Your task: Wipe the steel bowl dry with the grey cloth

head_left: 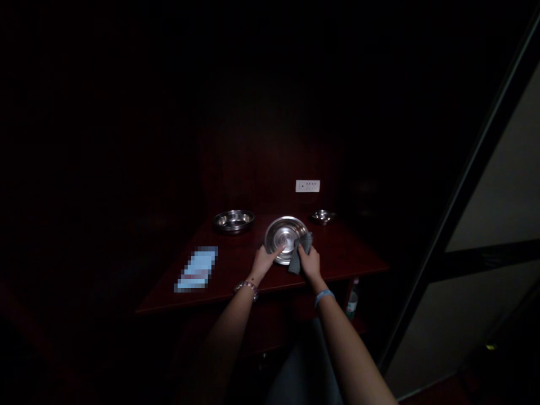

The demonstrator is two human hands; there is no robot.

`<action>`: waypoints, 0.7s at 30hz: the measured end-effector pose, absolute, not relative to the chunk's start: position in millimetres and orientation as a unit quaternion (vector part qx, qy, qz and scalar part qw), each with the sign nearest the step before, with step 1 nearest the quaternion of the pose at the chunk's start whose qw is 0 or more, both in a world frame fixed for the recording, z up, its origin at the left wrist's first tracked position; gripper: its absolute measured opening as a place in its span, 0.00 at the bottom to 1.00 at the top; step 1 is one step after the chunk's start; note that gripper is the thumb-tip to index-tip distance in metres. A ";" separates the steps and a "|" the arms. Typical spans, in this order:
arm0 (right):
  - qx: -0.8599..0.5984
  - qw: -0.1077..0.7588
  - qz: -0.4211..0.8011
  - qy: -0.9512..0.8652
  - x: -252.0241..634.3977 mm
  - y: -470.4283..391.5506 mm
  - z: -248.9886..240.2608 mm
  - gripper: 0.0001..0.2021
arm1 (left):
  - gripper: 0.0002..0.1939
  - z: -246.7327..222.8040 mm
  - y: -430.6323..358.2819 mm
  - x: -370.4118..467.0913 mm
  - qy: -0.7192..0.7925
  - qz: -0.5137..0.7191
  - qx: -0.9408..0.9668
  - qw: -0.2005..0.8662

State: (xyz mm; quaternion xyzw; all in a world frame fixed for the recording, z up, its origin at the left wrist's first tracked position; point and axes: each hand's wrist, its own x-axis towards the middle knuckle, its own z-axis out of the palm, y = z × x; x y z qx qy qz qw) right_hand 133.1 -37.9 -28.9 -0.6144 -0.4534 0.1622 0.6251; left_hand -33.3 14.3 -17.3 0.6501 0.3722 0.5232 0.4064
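A shiny metal bowl (283, 230) is held tilted above the front part of the dark red table, its inside facing me. My left hand (265, 261) grips its lower left rim, thumb over the inside and fingers hidden behind. At the right rim, my right hand (309, 260) is closed on a grey cloth (295, 262), which is folded over the bowl's edge and hangs down below it. Behind to the left rests a wide metal bowl (234, 221). A smaller metal bowl (323, 216) sits at the back right.
The dark red table (240, 270) stands against a back panel with a white power socket (307, 186). A blurred-out bluish rectangle (197, 270) lies at the left. Below the right side is a bottle (352, 301). A dark-framed pale panel (493, 169) slants along the right.
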 end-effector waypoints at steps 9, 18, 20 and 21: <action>-0.615 0.629 0.164 -0.445 132.8 -38.5 -28.4 0.16 | 0.29 -9.0 7.3 -33.8 0.390 0.514 0.647 0.405; -0.616 0.629 0.164 -0.445 133.9 -36.6 -29.9 0.17 | 0.29 2.3 -4.8 -36.3 0.403 0.498 0.633 0.436; -0.613 0.632 0.164 -0.445 133.8 -36.4 -30.4 0.17 | 0.29 2.9 -6.8 -36.0 0.402 0.503 0.624 0.442; -0.612 0.632 0.164 -0.446 133.7 -36.3 -30.7 0.18 | 0.29 2.9 -7.6 -35.8 0.402 0.506 0.619 0.446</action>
